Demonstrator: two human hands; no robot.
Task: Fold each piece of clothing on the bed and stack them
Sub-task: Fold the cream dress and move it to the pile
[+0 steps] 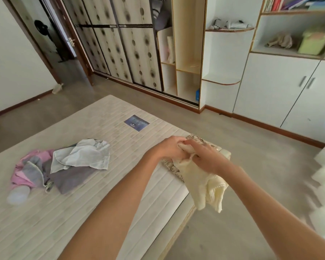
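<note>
Cream knit garment is mid-frame right, held up over the right edge of the bed. Its top is bunched between both hands; the rest hangs loose and crumpled past the mattress edge, lower hem off the bed. Not folded yet.

Left hand has fingers curled round the top of the knit. Right hand sits just beside it, touching, fingers curled and pinching the same bunch. Neither hand is spread.

Under and behind the hands, on the mattress corner, lies a patterned grey-white cloth; we can't tell whether it is folded. A bit of cream fabric shows past the right hand, likely the same knit.

Lower left of the frame: the unfolded pile. A pale blue shirt on top, a grey-purple garment under it, a pink and grey piece at the left edge, all touching. A translucent bottle-like object lies just beside the pile, blurred.

Our read: the step is sorting out the knit, finding an edge or the shoulders before the fold. Task is early; the pile is untouched.

Next move calls for hands parting along the top edge to open the knit flat, then laying it on bare mattress. Knit is soft and will sag, so support it wide.
</note>
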